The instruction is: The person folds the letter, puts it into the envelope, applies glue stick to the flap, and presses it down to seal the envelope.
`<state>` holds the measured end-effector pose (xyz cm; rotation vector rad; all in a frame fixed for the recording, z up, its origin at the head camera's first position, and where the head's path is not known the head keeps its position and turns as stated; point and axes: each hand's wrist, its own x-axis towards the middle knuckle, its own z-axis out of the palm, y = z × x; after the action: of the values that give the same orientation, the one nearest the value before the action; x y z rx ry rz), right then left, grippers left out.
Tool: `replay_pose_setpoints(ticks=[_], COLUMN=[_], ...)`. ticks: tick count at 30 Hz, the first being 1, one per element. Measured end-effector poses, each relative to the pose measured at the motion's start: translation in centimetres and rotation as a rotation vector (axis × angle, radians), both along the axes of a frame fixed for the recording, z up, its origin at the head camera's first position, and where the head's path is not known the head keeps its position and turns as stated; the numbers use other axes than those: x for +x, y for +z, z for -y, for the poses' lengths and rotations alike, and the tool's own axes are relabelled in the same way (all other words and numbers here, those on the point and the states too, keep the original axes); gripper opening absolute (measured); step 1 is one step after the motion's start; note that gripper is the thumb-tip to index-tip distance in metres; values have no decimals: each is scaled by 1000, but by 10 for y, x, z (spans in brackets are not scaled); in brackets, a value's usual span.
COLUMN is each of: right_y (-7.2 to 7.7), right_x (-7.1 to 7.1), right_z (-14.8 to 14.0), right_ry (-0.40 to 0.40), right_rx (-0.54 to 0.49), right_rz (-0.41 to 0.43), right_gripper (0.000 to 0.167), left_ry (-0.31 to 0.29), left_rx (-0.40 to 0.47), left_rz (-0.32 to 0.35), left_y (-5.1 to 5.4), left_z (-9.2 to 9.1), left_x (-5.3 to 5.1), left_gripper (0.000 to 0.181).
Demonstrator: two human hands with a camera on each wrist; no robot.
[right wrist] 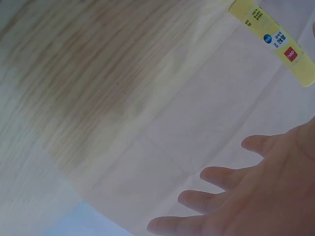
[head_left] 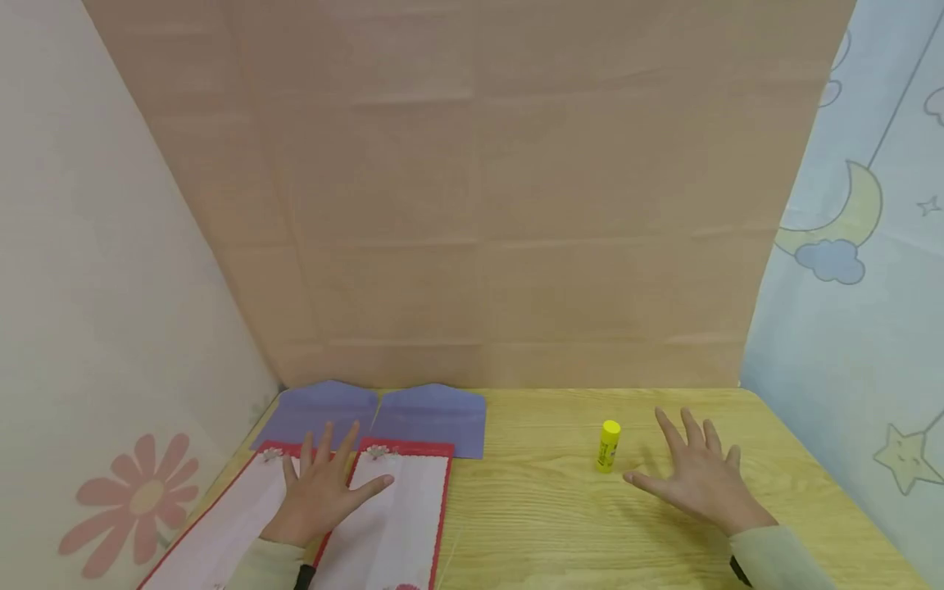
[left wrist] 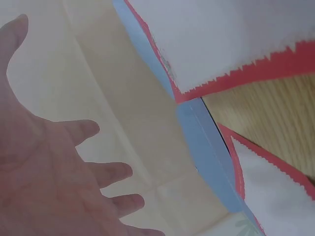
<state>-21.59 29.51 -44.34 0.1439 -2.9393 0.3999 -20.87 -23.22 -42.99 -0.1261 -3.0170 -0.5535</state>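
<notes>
My left hand (head_left: 315, 500) hovers with spread fingers over two sheets of white paper with red borders, a left sheet (head_left: 221, 524) and a right sheet (head_left: 401, 508). Behind them lie two blue-purple envelopes, one at left (head_left: 317, 414) and one at right (head_left: 435, 414), their flaps pointing to the back; the sheets' top edges overlap them. A yellow glue stick (head_left: 608, 447) stands upright on the table, right of the middle. Just right of it, my right hand (head_left: 704, 483) is held above the wood, fingers spread, touching nothing. Both hands are bare and hold nothing.
The light wooden table (head_left: 531, 508) ends at a brown paper-like backdrop (head_left: 479, 205). A pale wall with a red flower (head_left: 143, 496) borders it on the left. On the right hangs a light blue covering with a moon (head_left: 859, 205) and stars.
</notes>
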Motion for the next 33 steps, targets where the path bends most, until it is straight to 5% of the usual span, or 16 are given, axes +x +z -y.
replay_pose_setpoints(ticks=[12,15,21,26,33], right_y=[3,13,41,49,38], right_x=[-2,3,18,26,23], right_z=[-2,3,22,44,63], right_ry=[15,17,50,176,292], right_rx=[16,22,-79,-152,-220], right_rz=[-79,-124,-62,-23,50], right_gripper=[110,91,24,22,16], left_ry=[13,41,108,139,140], left_rx=[29,78,107,68,83], left_rz=[-27,-15,105,171,207], left_y=[-5,-7,-11,-14,-22], left_z=[3,5,8,10,9], left_x=[-1,-1,2,4,1], left_gripper=[91,82,72,73,71])
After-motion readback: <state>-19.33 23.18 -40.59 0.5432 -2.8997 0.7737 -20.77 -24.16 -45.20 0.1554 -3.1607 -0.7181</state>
